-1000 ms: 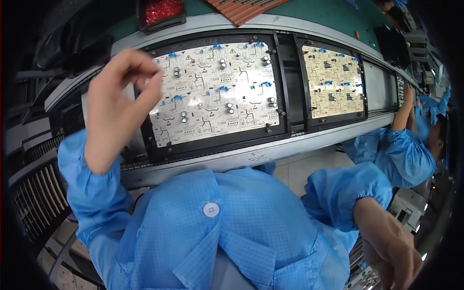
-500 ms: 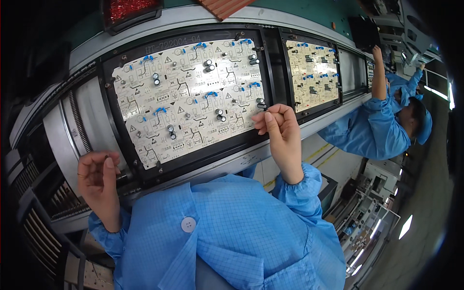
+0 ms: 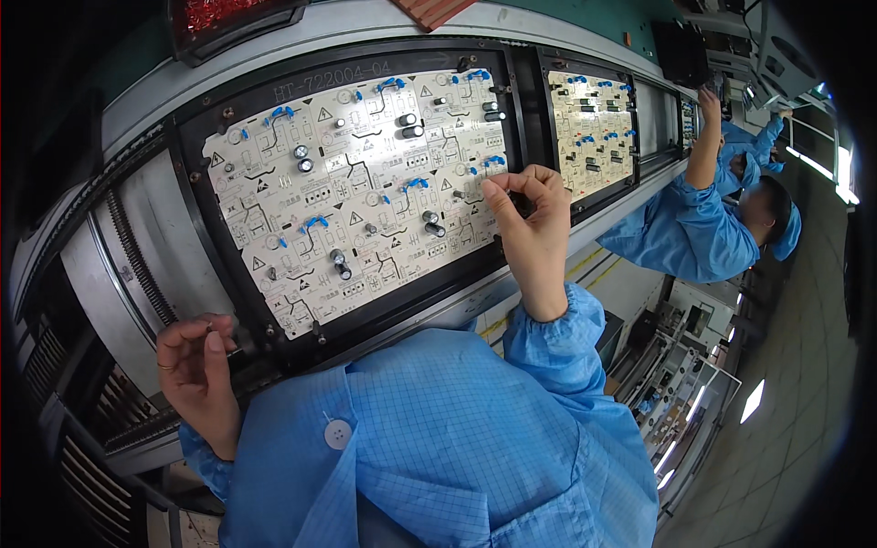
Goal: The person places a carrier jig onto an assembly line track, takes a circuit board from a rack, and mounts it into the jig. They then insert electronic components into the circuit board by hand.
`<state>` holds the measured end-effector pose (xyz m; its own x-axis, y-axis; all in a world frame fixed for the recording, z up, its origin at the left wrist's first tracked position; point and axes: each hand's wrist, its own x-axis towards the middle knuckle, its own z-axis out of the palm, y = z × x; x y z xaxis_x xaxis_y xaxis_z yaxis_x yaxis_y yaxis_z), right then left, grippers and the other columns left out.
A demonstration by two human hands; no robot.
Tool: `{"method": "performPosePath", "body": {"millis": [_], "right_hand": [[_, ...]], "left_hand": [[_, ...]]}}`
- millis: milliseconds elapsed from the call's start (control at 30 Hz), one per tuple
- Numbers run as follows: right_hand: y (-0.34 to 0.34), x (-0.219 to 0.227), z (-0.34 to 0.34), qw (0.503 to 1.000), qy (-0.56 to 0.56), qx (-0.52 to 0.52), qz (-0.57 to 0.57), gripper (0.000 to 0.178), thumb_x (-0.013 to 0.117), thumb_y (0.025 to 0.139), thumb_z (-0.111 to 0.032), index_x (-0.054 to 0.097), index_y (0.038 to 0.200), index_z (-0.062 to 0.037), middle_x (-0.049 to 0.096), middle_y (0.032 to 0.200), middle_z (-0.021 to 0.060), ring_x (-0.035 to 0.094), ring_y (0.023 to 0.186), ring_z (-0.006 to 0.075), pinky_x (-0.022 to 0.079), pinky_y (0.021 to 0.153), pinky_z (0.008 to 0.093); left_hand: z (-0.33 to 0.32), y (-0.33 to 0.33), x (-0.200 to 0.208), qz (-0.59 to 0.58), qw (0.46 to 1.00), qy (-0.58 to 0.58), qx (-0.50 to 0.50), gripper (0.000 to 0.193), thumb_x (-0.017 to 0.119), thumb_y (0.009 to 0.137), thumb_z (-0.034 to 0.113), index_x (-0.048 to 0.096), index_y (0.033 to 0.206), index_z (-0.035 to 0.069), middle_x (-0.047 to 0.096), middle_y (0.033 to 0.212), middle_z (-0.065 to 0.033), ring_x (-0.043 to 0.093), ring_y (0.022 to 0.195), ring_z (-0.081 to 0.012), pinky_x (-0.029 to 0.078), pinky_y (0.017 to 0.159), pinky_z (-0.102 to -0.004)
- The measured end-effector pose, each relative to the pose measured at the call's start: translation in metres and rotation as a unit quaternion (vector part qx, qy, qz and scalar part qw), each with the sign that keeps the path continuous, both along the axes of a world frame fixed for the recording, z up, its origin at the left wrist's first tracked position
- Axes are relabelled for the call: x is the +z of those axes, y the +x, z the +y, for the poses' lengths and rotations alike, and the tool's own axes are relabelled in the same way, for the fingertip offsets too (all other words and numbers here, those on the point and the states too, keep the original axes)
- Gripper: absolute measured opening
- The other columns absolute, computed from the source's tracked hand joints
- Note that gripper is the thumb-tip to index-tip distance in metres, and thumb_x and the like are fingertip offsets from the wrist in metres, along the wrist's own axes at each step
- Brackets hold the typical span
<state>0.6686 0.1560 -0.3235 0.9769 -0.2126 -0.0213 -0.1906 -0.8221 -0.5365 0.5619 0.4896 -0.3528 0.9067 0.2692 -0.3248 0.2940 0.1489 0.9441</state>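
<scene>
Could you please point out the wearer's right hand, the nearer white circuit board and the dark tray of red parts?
Right hand (image 3: 533, 224): head view, mid-hand.
White circuit board (image 3: 365, 184): head view, bare central surface.
Dark tray (image 3: 245, 35): head view, near outer wall.

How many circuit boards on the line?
3: the near board in front of the wearer, the middle board right of it, and a partly visible far board beyond that. More may be hidden farther along.
</scene>
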Motion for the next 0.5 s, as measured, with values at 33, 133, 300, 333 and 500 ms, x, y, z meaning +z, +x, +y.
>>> {"method": "performPosePath", "body": {"millis": [33, 133, 300, 333, 500], "right_hand": [[0.0013, -0.0011, 0.0006, 1.0, -0.001, 0.0, 0.003, 0.015, 0.077, 0.08, -0.012, 0.071, 0.086, 0.0007, 0.045, 0.085, 0.0006, 0.044, 0.076, 0.0101, 0.038, 0.065, 0.023], [0.0027, -0.004, 0.0048, 1.0, 0.002, -0.003, 0.01, 0.016, 0.078, 0.079, -0.012, 0.073, 0.087, 0.0011, 0.047, 0.085, 0.0003, 0.046, 0.078, 0.0096, 0.038, 0.066, 0.0223], [0.0044, -0.0012, 0.0073, 0.998, 0.037, -0.027, 0.045, 0.017, 0.078, 0.079, -0.011, 0.072, 0.086, 0.0029, 0.049, 0.09, -0.0011, 0.046, 0.077, 0.0077, 0.037, 0.065, 0.0204], [0.0047, -0.0014, 0.0076, 0.996, 0.057, -0.043, 0.054, 0.017, 0.078, 0.08, -0.011, 0.072, 0.085, 0.0035, 0.048, 0.09, -0.0017, 0.046, 0.076, 0.0069, 0.037, 0.064, 0.0199], [0.0063, -0.0046, -0.0017, 0.99, 0.101, -0.054, 0.083, 0.018, 0.074, 0.084, -0.006, 0.057, 0.09, -0.0038, 0.067, 0.082, 0.0001, 0.053, 0.073, 0.0035, 0.041, 0.068, 0.0183]], "left_hand": [[0.0011, 0.0, -0.0004, -0.007, 1.0, -0.003, -0.005, 0.013, 0.058, 0.093, -0.001, 0.054, 0.105, 0.002, 0.065, 0.1, -0.0122, 0.06, 0.089, -0.014, 0.048, 0.077, -0.025], [0.0006, 0.0, 0.0017, -0.01, 1.0, -0.004, 0.001, 0.014, 0.058, 0.092, -0.001, 0.054, 0.105, 0.002, 0.066, 0.1, -0.0122, 0.06, 0.089, -0.0141, 0.048, 0.077, -0.0256], [0.0009, -0.0008, 0.0002, -0.007, 1.0, 0.001, -0.004, 0.015, 0.058, 0.092, -0.001, 0.054, 0.106, 0.003, 0.066, 0.101, -0.0127, 0.06, 0.09, -0.0145, 0.048, 0.077, -0.0259], [0.0008, -0.0011, 0.0003, -0.01, 1.0, 0.001, -0.007, 0.016, 0.058, 0.092, -0.001, 0.054, 0.107, 0.003, 0.066, 0.101, -0.0128, 0.06, 0.09, -0.0146, 0.048, 0.077, -0.026], [0.0017, -0.0012, -0.0012, -0.018, 1.0, 0.001, 0.0, 0.016, 0.057, 0.092, -0.002, 0.054, 0.107, 0.002, 0.066, 0.101, -0.0135, 0.06, 0.09, -0.0146, 0.048, 0.077, -0.026]]}}
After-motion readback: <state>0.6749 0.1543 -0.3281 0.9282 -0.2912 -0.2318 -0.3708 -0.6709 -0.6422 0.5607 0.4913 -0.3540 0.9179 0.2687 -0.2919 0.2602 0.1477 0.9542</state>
